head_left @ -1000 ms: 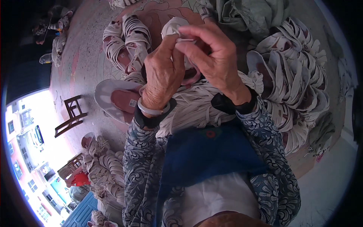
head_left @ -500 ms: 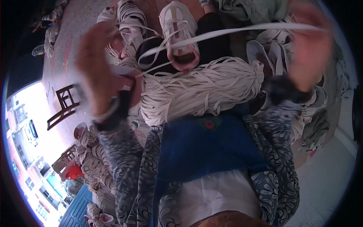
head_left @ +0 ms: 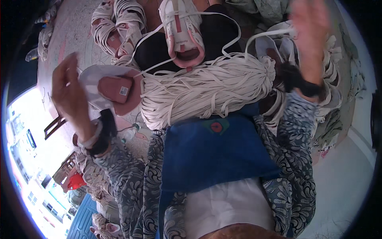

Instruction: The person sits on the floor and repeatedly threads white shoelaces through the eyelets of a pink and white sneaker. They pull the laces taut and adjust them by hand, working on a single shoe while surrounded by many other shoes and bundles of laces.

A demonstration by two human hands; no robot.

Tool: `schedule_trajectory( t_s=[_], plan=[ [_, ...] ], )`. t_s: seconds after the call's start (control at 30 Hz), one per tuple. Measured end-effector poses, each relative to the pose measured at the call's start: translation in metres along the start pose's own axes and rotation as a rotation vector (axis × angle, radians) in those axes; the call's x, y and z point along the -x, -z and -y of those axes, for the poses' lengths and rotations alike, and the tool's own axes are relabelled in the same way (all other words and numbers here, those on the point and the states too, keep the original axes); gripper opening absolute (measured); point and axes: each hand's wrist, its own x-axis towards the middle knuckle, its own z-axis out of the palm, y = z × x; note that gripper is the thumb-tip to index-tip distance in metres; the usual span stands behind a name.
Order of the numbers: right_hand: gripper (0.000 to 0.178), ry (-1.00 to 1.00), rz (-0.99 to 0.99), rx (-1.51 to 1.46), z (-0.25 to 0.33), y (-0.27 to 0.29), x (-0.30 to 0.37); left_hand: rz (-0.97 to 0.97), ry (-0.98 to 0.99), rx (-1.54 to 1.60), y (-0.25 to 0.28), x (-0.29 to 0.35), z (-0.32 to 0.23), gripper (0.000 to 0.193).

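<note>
Floor around the lap is heaped with shoes. Between spread hands, left (head_left: 69, 89) and right (head_left: 308, 38) each pinching a lace (head_left: 199, 30) end, sits a partly threaded shoe (head_left: 181, 32); tightening remains.

Speckled floor (head_left: 67, 36), pale shoes (head_left: 115, 24) scattered on it, perhaps cloth (head_left: 274, 8) heaped beyond
</note>
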Motion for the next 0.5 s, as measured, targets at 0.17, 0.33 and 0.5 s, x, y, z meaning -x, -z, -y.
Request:
schedule_trajectory(
  t_s=[0.17,0.33,0.5],
  plan=[
    [0.015,0.329,0.534,0.217,-0.053,-0.085,-0.001,0.234,-0.37,0.225,-0.098,-0.001,-0.017,0.018],
    [0.015,0.384,0.556,0.393,-0.097,-0.123,-0.013,0.574,-0.121,0.247,-0.18,0.0,-0.002,0.023],
    [0.012,0.408,0.619,0.345,-0.126,-0.14,-0.01,0.402,-0.711,-0.121,-0.224,-0.002,0.039,0.019]
  ],
)
